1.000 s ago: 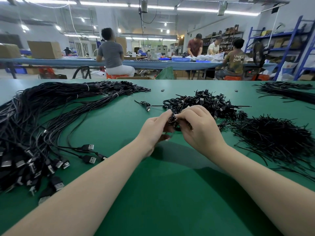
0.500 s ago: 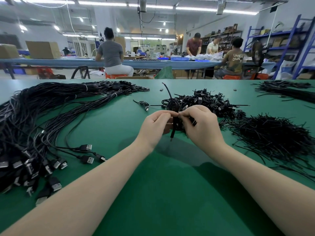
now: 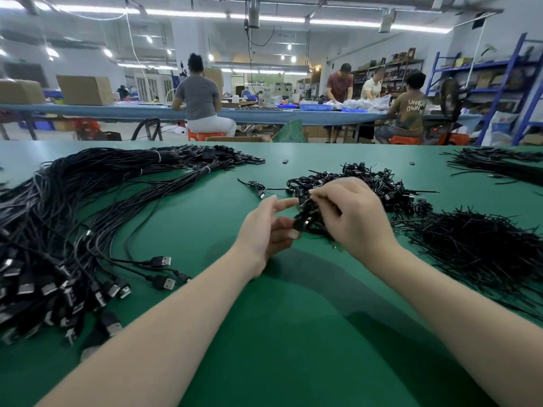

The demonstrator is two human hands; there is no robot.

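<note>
A small coiled cable (image 3: 308, 220) was held just above the green counter (image 3: 293, 333), near the middle of the view, with the right hand (image 3: 355, 218) curled closed round its loops and pinching them together. The left hand (image 3: 264, 230) was held half open at the coil's 9 o'clock side, forefinger out straight and the lower fingers bent against a plug end (image 3: 298, 224). Whether that plug was pinched or merely touched could not be told, as the black parts merged there. The step in hand was judged to be the binding of the coil. For that to go well, the loops would best be pinched flat and even by the right hand, the plug tucked in by the left, and the tie wound snugly across the coil's waist so that nothing springs loose. The heap of finished coils (image 3: 367, 183) lay at 12 o'clock, just beyond the hands, the heap of ties (image 3: 476, 248) at 3 o'clock, and the loose cables (image 3: 58, 230) well apart at 9 o'clock. The bound coil would be best dropped clear of the ties.
</note>
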